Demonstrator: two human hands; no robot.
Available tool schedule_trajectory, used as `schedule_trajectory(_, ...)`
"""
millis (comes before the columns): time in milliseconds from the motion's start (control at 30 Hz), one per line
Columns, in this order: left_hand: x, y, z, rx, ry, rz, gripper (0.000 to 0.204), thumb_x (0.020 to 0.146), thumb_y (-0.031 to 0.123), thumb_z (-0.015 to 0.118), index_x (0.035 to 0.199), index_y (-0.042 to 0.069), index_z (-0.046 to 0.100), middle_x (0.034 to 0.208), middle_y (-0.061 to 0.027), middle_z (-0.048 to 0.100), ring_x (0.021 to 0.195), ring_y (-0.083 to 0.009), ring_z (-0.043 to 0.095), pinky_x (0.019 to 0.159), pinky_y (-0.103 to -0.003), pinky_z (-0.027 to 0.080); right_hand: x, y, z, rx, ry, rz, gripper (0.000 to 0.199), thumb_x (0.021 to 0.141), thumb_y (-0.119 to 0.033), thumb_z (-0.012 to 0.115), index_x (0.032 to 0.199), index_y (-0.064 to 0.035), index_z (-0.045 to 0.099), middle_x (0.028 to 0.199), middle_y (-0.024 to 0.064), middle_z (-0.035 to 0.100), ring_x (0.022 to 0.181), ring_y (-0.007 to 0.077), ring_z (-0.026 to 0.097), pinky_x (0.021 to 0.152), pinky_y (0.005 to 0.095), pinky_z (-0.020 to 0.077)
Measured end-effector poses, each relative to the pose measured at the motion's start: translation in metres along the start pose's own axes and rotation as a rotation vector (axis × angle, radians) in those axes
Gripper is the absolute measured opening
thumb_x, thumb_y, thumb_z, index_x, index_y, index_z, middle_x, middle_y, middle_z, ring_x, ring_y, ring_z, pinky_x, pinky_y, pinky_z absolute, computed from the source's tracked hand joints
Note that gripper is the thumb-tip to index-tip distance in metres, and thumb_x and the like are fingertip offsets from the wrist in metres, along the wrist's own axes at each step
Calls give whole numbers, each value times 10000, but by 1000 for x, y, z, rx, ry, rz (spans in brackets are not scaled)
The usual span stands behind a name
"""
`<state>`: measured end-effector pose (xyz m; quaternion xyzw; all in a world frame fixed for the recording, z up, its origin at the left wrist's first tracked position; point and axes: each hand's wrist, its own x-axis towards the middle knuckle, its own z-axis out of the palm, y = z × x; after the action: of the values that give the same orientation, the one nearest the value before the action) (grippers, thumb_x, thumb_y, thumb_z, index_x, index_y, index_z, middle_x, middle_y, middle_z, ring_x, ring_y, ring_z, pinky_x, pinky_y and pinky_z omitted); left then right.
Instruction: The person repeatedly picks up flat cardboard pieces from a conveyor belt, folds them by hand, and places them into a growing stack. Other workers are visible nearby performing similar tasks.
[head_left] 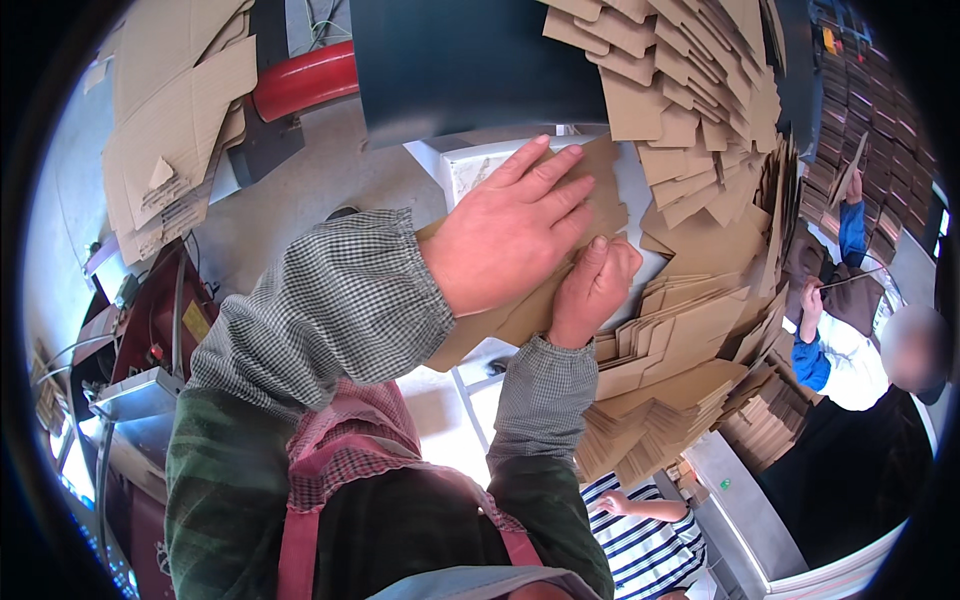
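A brown cardboard piece [608,170] lies under both my hands, on a pale surface in front of me. My left hand [510,235] rests flat across it, palm down, with the fingers stretched out toward the far right. Close beside its fingers, my right hand [595,290] is closed, fingers curled in and the thumb on top. Whatever it may grip is hidden by the curled fingers. Checked sleeve covers [330,300] come down to both wrists. A white edge [470,165] of the work surface shows beyond my left hand.
Stacked flat cardboard blanks [690,100] crowd the right side. More cardboard sheets [170,110] stand at the far left, near a red curved part [310,80]. A dark panel [480,60] is straight ahead. A co-worker in blue sleeves [850,350] and one in stripes [640,540] are at right.
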<state>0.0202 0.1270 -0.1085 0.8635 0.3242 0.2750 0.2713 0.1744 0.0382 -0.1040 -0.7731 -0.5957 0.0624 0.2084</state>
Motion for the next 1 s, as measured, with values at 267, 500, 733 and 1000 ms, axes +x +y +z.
schedule_trajectory(267, -1, -14, -5, -251, -25, 32, 365, 785, 141, 676, 1140, 66, 641, 1320, -139, 547, 1329, -326, 422, 1153, -497, 254, -49, -47, -55, 18, -293, -124, 692, 774, -307, 773, 1302, 9, 457, 1391, 247, 390, 1341, 463, 318, 1095, 582, 249)
schedule_trajectory(500, -14, -3, -43, -230, -344, 233, 569, 746, 296, 731, 1202, -12, 589, 1333, -190, 512, 1346, -374, 378, 1165, -535, 202, -74, -28, -52, -137, -530, -168, 873, 749, -314, 772, 1425, 18, 331, 1496, 316, 228, 1400, 514, 173, 1124, 609, 156)
schedule_trajectory(733, -76, 48, -116, 67, -467, 191, 693, 719, 304, 657, 1323, -1, 506, 1439, -158, 434, 1409, -389, 280, 1139, -633, 158, -68, -29, -85, 159, -406, -206, 675, 855, -237, 550, 1418, 69, 338, 1475, 316, 309, 1390, 503, 249, 1140, 586, 173)
schedule_trajectory(1000, -84, 103, -107, -104, -210, 195, 516, 816, 210, 526, 1276, -24, 534, 1398, -216, 460, 1364, -453, 339, 1054, -696, 252, -100, -48, -78, 721, 25, 219, 675, 979, -365, 418, 1466, 66, 238, 1464, 277, 361, 1344, 411, 389, 1081, 459, 371)
